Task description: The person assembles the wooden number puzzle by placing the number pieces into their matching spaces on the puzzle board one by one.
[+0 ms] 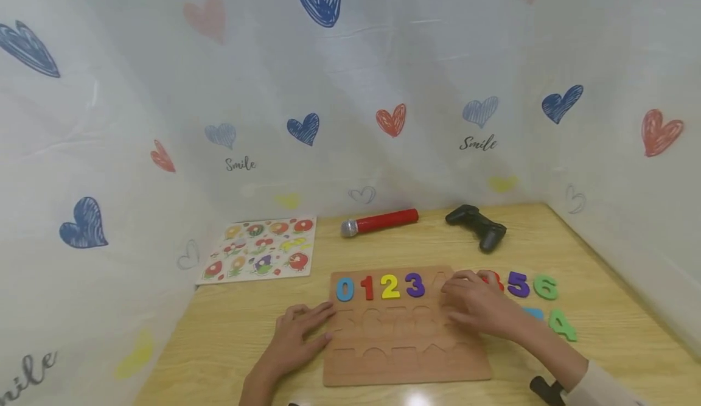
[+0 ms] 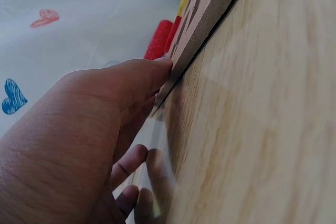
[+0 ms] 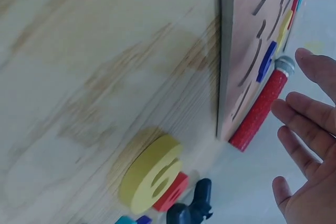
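A wooden number board (image 1: pixel 411 364) lies on the table with a blue 0 (image 1: pixel 339 289), a red 1 (image 1: pixel 369 288), a yellow 2 (image 1: pixel 390 294) and a purple 3 (image 1: pixel 420 285) in its top row. My left hand (image 1: pixel 292 340) rests at the board's left edge, thumb and fingertips touching it. Over the right edge hovers my right hand (image 1: pixel 477 301), its fingers spread and holding nothing in the right wrist view. It partly covers a red number (image 1: pixel 497 282) in the head view. A yellow number piece (image 3: pixel 152 174) shows in the right wrist view, hidden in the head view.
Right of the board lie a purple 5 (image 1: pixel 517 285), a green 6 (image 1: pixel 546 287), a green 4 (image 1: pixel 562 325) and a partly hidden blue piece (image 1: pixel 533 313). Behind are a red microphone (image 1: pixel 386 221), a black game controller (image 1: pixel 477 227) and a fruit puzzle board (image 1: pixel 219 276).
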Motion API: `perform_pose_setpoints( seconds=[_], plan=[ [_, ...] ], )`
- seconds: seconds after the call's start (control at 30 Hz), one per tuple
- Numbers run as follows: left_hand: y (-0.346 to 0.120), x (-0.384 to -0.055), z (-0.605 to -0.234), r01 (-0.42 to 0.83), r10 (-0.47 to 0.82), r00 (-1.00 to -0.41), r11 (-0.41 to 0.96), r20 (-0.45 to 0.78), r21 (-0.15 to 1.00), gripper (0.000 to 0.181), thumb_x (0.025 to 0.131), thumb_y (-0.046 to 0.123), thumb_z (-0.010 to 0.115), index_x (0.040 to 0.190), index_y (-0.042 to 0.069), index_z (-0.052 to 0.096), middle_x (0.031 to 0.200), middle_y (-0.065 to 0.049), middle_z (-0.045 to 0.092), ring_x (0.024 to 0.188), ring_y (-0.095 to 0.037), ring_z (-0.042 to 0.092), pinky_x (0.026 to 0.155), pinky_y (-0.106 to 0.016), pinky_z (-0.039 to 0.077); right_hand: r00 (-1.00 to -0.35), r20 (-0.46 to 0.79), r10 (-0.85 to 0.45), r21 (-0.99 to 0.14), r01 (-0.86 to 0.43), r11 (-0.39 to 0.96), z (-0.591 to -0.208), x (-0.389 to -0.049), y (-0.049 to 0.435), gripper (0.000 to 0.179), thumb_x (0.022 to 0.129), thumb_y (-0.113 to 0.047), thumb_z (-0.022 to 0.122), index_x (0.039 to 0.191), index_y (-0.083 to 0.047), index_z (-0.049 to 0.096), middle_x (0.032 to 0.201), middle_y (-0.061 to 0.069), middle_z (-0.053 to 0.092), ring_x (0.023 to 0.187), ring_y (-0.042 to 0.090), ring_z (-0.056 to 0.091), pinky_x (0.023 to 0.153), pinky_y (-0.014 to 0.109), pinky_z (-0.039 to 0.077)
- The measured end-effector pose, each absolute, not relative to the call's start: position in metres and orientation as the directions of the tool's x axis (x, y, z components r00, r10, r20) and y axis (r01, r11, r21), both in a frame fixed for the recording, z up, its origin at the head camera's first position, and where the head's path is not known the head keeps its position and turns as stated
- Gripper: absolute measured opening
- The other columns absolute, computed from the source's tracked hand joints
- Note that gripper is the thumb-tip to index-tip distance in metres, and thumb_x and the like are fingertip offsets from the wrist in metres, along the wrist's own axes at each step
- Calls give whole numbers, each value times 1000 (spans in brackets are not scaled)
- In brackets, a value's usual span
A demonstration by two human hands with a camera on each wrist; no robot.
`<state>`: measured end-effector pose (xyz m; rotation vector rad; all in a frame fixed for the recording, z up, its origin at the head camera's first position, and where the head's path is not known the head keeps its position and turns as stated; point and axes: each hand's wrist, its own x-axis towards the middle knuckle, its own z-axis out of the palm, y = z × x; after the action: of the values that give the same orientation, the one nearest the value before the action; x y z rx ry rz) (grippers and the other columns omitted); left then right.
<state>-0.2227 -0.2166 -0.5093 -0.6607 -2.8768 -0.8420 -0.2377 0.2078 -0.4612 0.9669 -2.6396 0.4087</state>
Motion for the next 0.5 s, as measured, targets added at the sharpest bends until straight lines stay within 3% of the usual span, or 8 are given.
perform_pose_setpoints(
  seconds=[0.27, 0.5],
  plan=[
    [-217, -222, -509, 427, 381, -904, 769, 196, 475, 48, 96, 51, 61, 139, 31, 61, 149, 17, 49, 122, -18, 37, 93, -54, 27, -740, 399, -541, -146, -634, 759, -463, -230, 228, 41, 77, -30, 86, 113, -14, 73, 111, -6, 69, 112, 25, 54, 89, 61, 29],
    [-217, -222, -507, 433, 389, -901, 772, 193, 464, 48, 96, 51, 61, 140, 31, 61, 149, 16, 49, 122, -19, 37, 92, -53, 27, -708, 463, -534, -130, -650, 749, -469, -225, 245, 44, 72, -29, 90, 110, -15, 73, 108, -6, 69, 109, 26, 56, 85, 56, 29]
  ],
)
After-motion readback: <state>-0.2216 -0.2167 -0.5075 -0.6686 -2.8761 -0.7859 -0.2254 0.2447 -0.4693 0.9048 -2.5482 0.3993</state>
